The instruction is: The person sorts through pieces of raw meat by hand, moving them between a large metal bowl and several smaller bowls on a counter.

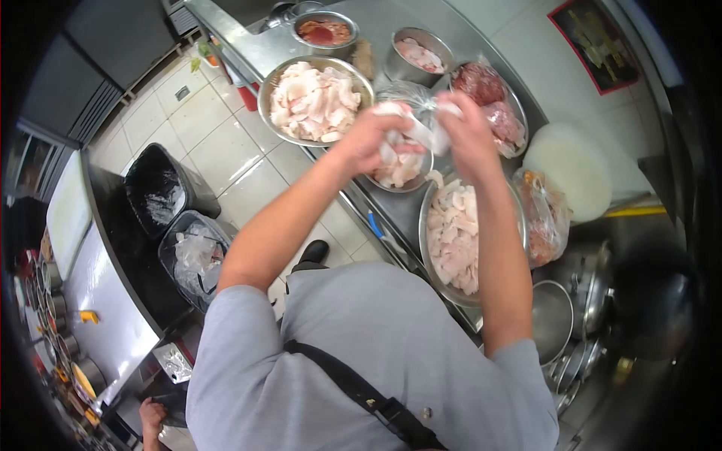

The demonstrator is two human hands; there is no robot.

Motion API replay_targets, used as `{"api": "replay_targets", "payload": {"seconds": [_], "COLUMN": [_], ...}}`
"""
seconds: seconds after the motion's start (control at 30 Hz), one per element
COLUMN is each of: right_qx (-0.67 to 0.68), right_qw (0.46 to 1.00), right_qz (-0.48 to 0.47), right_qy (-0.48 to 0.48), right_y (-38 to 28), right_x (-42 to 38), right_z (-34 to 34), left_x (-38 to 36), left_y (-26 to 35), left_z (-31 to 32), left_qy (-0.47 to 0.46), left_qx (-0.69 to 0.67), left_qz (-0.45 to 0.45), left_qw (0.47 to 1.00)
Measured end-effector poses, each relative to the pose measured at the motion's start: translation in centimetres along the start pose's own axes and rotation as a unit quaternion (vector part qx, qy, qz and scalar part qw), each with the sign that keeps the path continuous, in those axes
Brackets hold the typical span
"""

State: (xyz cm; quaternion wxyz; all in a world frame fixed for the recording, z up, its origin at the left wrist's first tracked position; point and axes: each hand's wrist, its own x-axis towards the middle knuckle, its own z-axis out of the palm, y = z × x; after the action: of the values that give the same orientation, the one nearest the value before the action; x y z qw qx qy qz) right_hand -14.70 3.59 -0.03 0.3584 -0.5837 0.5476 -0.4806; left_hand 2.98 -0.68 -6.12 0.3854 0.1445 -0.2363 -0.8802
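Over the steel counter, my left hand (373,137) and my right hand (468,131) both grip a clear plastic bag (423,113), its film stretched and bunched between them. The fingers of both hands are curled round the plastic. Pale meat pieces (397,171) lie in a smaller bowl just under my hands. To the left sits a wide metal bowl of pale sliced meat (312,101). Another large bowl of pale slices (454,239) stands below my right hand, partly hidden by my forearm.
Behind stand a metal pot of meat (420,56), a bowl with red sauce (325,31) and a tray with bagged dark meat (479,83). At right are a round white board (569,171) and a bagged item (543,218). Two bins (197,259) stand on the floor; another person's hand (153,413) shows lower left.
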Motion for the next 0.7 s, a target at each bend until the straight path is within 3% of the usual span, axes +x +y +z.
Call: {"api": "replay_targets", "payload": {"seconds": [0.03, 0.1, 0.13, 0.2, 0.23, 0.3, 0.33, 0.4, 0.43, 0.5, 0.53, 0.57, 0.63, 0.7], "right_qx": [-0.046, -0.003, -0.006, -0.148, -0.153, -0.332, -0.398, -0.5, -0.534, -0.5, -0.467, -0.461, -0.437, -0.428], "right_qw": [0.997, 0.998, 0.998, 0.988, 0.988, 0.94, 0.909, 0.836, 0.798, 0.826, 0.849, 0.853, 0.873, 0.881], "right_qz": [-0.055, 0.046, 0.051, 0.018, 0.023, -0.025, 0.035, 0.153, 0.213, 0.221, 0.228, 0.223, 0.203, 0.191], "right_qy": [-0.007, -0.03, -0.02, -0.038, -0.031, -0.076, -0.114, -0.164, -0.178, -0.135, -0.096, -0.099, -0.069, -0.069], "right_y": [-0.2, -2.6, -2.9, -3.2, -2.7, -1.0, -0.4, 1.0, 2.2, 5.4, 6.3, 6.4, 6.6, 6.7], "right_x": [1.5, 3.4, 3.7, 4.0, 3.4, 1.0, -0.9, -4.2, -5.8, -7.7, -8.1, -8.1, -8.4, -8.2], "right_z": [1.2, 3.7, 3.8, 3.1, 2.1, -0.3, -1.2, -2.0, -2.1, -2.0, -1.8, -1.7, -1.9, -2.5], "left_x": [0.2, 2.4, 2.3, 2.0, 2.0, 3.0, 2.7, 2.0, 1.9, 1.4, 0.5, 0.0, -1.1, -1.1], "left_y": [1.2, 3.3, 4.9, 8.4, 9.7, 11.0, 11.2, 11.2, 10.5, 9.4, 8.4, 7.6, 5.7, 5.4], "left_z": [-0.3, -3.4, -3.9, -4.8, -5.9, -10.7, -11.9, -13.0, -13.0, -12.5, -11.0, -11.1, -10.5, -13.9], "left_qy": [0.01, -0.021, 0.019, 0.101, 0.143, 0.22, 0.216, 0.262, 0.257, 0.174, 0.169, 0.137, 0.163, 0.139], "left_qx": [0.013, -0.004, 0.055, 0.192, 0.27, 0.456, 0.455, 0.713, 0.716, 0.775, 0.78, 0.82, 0.901, 0.913], "left_qz": [0.017, 0.016, 0.023, 0.043, 0.054, 0.072, 0.069, 0.199, 0.198, 0.298, 0.282, 0.271, 0.155, 0.164], "left_qw": [1.0, 1.0, 0.998, 0.975, 0.951, 0.859, 0.861, 0.619, 0.618, 0.53, 0.533, 0.486, 0.372, 0.346]}}
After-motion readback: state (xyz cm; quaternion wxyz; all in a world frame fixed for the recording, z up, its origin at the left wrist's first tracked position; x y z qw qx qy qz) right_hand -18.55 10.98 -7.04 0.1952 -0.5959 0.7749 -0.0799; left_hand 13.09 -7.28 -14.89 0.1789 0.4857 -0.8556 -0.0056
